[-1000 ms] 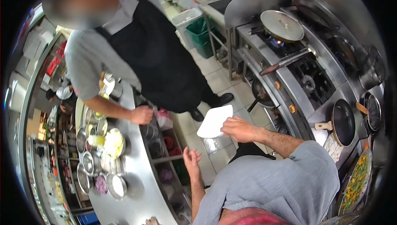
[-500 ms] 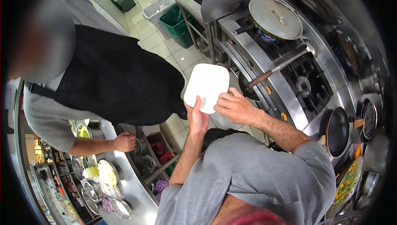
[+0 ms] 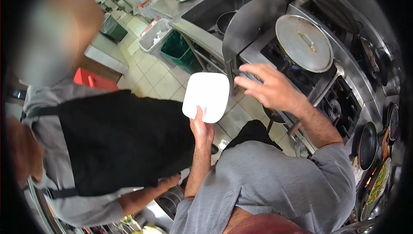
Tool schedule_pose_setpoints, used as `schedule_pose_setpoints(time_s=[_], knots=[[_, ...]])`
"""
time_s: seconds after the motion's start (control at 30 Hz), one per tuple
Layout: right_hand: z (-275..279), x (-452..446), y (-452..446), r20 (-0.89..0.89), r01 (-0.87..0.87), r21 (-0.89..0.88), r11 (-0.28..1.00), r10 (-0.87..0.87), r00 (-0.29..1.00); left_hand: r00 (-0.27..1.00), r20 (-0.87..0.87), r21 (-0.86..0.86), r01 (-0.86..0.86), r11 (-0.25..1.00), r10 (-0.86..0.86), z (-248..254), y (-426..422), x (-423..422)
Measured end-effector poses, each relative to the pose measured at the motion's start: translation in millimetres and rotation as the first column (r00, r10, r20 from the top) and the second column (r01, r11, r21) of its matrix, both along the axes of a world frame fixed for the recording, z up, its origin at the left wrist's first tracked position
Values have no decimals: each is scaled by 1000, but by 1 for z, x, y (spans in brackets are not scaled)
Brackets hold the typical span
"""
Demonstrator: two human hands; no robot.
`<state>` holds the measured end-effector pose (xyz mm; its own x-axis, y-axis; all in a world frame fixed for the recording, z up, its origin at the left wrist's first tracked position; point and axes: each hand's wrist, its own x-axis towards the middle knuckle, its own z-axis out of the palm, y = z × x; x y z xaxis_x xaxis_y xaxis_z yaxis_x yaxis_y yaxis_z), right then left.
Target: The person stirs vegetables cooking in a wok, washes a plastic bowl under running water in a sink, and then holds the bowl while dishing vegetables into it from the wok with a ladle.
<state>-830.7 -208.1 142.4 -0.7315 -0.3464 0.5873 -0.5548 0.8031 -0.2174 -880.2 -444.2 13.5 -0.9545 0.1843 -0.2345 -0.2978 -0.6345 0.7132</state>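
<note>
A person's left hand (image 3: pixel 202 131) grips a white dish (image 3: pixel 206 93) by its near edge; the right hand (image 3: pixel 277 90), fingers (image 3: pixel 249 85) parted and empty, hovers beside the stove (image 3: pixel 269 53).

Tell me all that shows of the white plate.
The plate is smooth, squarish with rounded corners, perhaps ceramic or plastic. Apart from a thumb, its face looks bare. It is held over the floor, face toward the camera, near edge in the left grip. The right grip is clear of it.
</note>
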Motion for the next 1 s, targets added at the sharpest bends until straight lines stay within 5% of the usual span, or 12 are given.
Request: schedule_pose_setpoints(time_s=[0.23, 0.43, 0.57, 0.77, 1.0], knots=[[34, -123, 89, -167, 180, 82, 980, -164, 972, 998, -46, -52, 30, 998, -32, 5, 42, -140], [40, -228, 159, -58, 270, 28, 963, -268, 962, 997, -53, -124, 46, 991, -53, 25, 80, -246], [40, -296, 200, 200, 301, 37, 953, -302, 932, 990, -62, -134, 118, 984, -127, 30, 111, -310], [33, -385, 272, 498, 495, 266, 827, -558, 664, 949, -23, -199, 304, 932, -314, 12, 149, -404], [13, -420, 400, 347, 831, 326, 450, -875, 338, 765, -6, -303, 612, 730, -644, 7, 194, -512]])
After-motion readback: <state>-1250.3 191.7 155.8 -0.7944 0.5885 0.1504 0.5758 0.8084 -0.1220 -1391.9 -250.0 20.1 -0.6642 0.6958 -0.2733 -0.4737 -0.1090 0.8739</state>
